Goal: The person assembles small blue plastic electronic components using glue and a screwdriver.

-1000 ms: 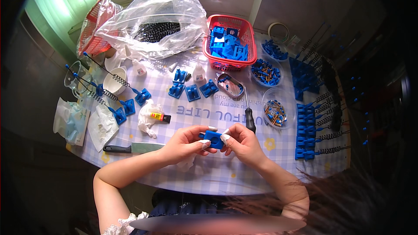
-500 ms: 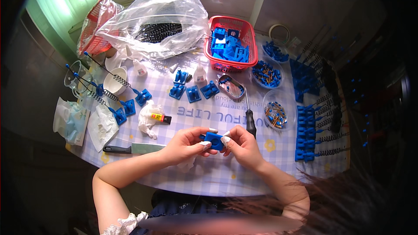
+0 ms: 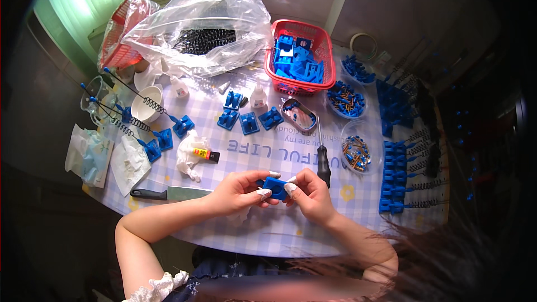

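A small square blue plastic part (image 3: 276, 188) with a round hollow is pinched between my two hands above the front of the table. My left hand (image 3: 244, 190) grips its left side, thumb on top, and my right hand (image 3: 310, 193) grips its right side the same way. White coverings wrap several of my fingertips. Under my left forearm lies a knife (image 3: 187, 193) with a black handle. Beyond my right hand rests a black-handled screwdriver (image 3: 323, 165). Several blue bases (image 3: 249, 123) stand on the cloth ahead of my hands.
A red basket (image 3: 330, 50) of blue parts stands at the back, beside a clear bag (image 3: 246, 28) of black springs. Bowls of small fittings (image 3: 356, 154) and rows of spring assemblies (image 3: 393, 176) fill the right side. A glue tube (image 3: 206, 155) lies on crumpled tissue (image 3: 187, 162).
Both hands keep the blue part pinched in nearly the same place. The whole view has shifted slightly; nothing has visibly been picked up or put down.
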Demonstrator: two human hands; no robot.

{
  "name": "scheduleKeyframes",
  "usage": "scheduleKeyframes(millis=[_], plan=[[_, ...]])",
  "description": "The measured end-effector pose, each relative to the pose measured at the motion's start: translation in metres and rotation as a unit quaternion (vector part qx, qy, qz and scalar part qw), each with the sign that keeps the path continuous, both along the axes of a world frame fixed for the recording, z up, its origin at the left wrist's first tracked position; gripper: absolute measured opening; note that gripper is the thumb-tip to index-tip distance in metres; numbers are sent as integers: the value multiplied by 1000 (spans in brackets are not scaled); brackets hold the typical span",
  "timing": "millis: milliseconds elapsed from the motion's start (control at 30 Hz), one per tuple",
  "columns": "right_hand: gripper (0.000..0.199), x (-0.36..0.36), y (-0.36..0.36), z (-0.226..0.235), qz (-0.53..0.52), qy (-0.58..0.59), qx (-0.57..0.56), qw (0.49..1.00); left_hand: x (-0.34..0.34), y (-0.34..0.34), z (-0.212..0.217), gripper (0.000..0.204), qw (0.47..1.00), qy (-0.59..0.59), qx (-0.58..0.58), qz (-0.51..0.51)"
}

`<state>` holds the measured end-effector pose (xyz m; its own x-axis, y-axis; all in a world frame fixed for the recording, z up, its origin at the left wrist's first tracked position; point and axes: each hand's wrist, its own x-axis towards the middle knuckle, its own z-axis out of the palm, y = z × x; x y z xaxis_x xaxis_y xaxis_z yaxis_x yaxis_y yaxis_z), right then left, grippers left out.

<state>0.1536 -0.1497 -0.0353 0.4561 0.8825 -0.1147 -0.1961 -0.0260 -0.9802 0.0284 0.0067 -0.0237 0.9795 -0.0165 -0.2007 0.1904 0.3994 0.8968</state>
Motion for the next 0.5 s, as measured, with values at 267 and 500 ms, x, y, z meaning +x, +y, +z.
scheduleKeyframes(millis=[267, 500], plan=[[11, 0, -1, -1, -2, -13, -11, 1000, 1, 1, -3, 37, 1000, -3, 22, -6], [12, -1, -2, -2, -7, -14, -13, 1000, 0, 1, -5, 38, 1000, -7, 17, -10]])
